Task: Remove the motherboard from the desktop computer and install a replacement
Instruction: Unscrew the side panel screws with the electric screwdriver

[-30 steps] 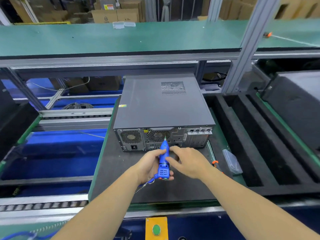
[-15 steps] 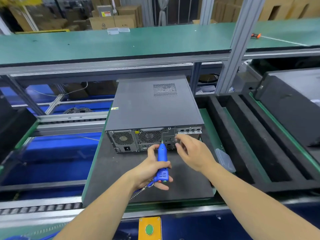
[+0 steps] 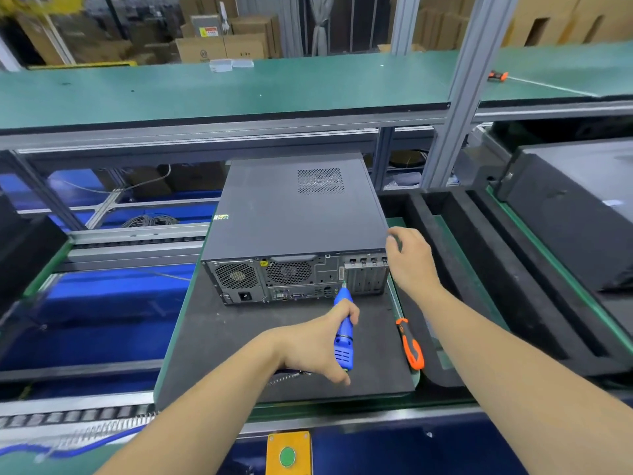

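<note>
The dark grey metal desktop computer case (image 3: 294,231) is laid flat on a black foam mat (image 3: 239,344) on the green workbench, its rear panel turned toward the person and its long axis running away from the viewer. The lid is still on, so the motherboard inside is not seen and the task is judged to be at its opening stage. A blue electric screwdriver (image 3: 343,332) is gripped by the left hand (image 3: 317,344), fingers curled round its body, and its bit is pointed up and away at the rear panel, just beside the expansion-slot grille; whether the tip is seated in a screw cannot be told. The right hand (image 3: 409,260) is placed at the near right top corner of the case, fingers curled over the lid edge, seemingly to steady it. An orange-and-black handled screwdriver (image 3: 409,342) is left lying on the mat's right edge, between the two forearms. The rear-panel screws lie straight ahead of the left hand, which is the nearer to them.
</note>
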